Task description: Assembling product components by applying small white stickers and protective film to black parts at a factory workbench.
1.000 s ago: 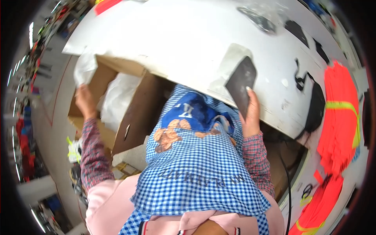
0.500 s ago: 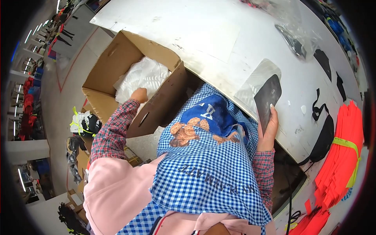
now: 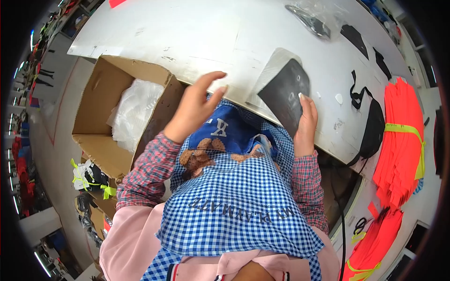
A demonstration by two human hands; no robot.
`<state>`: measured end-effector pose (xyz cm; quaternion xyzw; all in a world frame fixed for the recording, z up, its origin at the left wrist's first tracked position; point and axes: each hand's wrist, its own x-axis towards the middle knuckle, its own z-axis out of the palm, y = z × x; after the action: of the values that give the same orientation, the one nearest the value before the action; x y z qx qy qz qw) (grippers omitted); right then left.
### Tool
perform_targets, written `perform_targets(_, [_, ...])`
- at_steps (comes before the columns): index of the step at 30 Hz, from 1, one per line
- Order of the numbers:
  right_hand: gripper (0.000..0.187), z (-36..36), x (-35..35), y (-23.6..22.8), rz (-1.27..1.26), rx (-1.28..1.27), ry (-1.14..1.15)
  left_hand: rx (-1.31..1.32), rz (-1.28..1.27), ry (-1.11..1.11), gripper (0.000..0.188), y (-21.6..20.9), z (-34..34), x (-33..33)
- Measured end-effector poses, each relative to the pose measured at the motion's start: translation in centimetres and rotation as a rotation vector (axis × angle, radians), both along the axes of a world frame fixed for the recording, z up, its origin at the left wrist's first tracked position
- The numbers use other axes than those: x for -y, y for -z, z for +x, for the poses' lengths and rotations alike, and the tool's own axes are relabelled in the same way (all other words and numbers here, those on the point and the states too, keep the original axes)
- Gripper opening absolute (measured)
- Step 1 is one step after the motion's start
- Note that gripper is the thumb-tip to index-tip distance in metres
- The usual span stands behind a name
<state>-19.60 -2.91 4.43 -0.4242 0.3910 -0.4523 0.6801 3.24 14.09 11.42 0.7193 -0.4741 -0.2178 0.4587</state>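
My right hand (image 3: 306, 122) grips the lower edge of a flat dark grey panel (image 3: 287, 89) with one rounded end, its thumb on top. Partly under that panel, at the table's near edge, is a clear patterned plastic sheet (image 3: 267, 70). My left hand (image 3: 199, 105) hovers over the table edge with thumb and forefinger spread, nothing between them. To its left stands an open cardboard box (image 3: 96, 100) holding a pile of translucent white sheets (image 3: 135, 112).
The white table (image 3: 187, 33) carries a clear plastic bag (image 3: 328, 14), black fabric pieces (image 3: 355, 41) and a black strapped piece (image 3: 372, 126). Tied bundles of orange-red fabric (image 3: 398, 140) lie at right, near black-handled scissors (image 3: 360, 225). A dark cable (image 3: 343, 229) hangs nearby.
My left hand has come out of the box and moved right, its fingers now spread. The dark panel in my right hand is turned more face up. The whole view has shifted.
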Motion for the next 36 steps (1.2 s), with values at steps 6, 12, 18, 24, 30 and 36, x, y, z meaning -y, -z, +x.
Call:
perform_targets(6, [0.016, 1.2, 5.1, 3.2, -0.307, -0.28, -0.102, 0.222, -0.186, 0.183, 0.048, 6.7, -3.6, 4.9])
perform_targets(12, [0.019, 1.9, 7.2, 4.5, -0.439, -0.564, -0.112, 0.622, -0.095, 0.356, 0.051, 9.8, -4.5, 6.9])
perform_targets(18, [0.019, 1.1, 7.0, 4.2, -0.497, -0.668, 0.01, 0.672, -0.074, 0.333, 0.045, 11.1, -4.7, 6.9])
perform_targets(24, [0.017, 0.6, 6.1, 3.4, -0.575, -0.763, 0.042, 0.656, -0.115, 0.279, 0.045, 11.4, -4.9, 6.8])
perform_targets(30, [0.017, 0.7, 5.7, 3.3, -0.557, -0.758, 0.027, 0.677, -0.127, 0.264, 0.042, 11.1, -5.1, 6.5])
perform_targets(36, [0.018, 0.5, 6.0, 3.9, -0.542, -0.763, 0.028, 0.698, -0.113, 0.268, 0.042, 10.7, -5.1, 6.5])
